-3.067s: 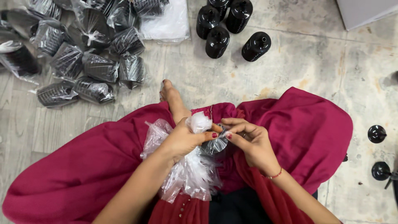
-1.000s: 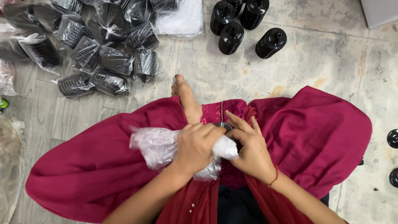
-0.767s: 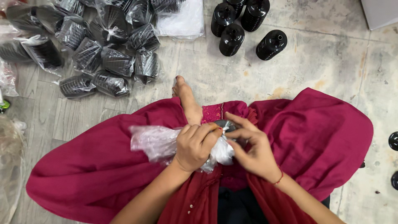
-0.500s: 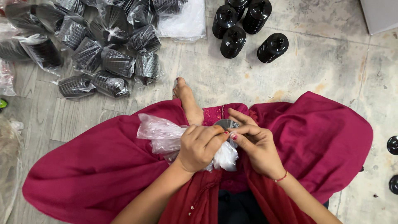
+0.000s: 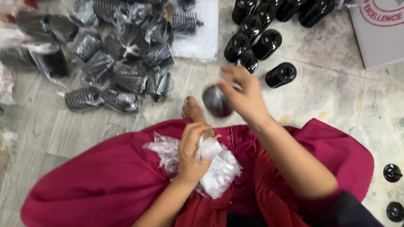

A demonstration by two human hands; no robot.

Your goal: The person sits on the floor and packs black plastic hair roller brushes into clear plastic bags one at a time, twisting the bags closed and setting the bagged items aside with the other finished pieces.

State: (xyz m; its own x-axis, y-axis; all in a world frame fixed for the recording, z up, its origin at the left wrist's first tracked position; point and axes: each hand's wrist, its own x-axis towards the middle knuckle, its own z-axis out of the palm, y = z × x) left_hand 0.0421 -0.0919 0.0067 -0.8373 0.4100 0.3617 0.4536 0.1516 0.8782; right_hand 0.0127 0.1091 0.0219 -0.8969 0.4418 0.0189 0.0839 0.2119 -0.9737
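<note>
Looking down from the head camera: left hand (image 5: 192, 153) at lower centre, fingers curled tight around a bunch of clear plastic bags (image 5: 219, 170) resting on the red garment (image 5: 105, 180) over the lap. Right hand (image 5: 246, 94) raised at centre frame, motion-blurred; fingers pinch a dark rounded bagged part (image 5: 216, 101) held above the floor, just above a bare foot (image 5: 193, 111) poking out from the cloth. Exact shape of that part hard to make out through blur and wrapping.

Upper left of frame: heap of black ribbed parts in clear bags (image 5: 122, 63), several cut off by the top and left edges. Upper centre: cluster of unwrapped black ribbed parts (image 5: 256, 40) on the stone floor (image 5: 328, 92), some cropped at top. Upper right corner: grey carton (image 5: 378, 33), only partly in frame. Lower right edge: two small black knobbed pieces (image 5: 393, 172), the lower one half cut off. Forearms partly hide the lap.
</note>
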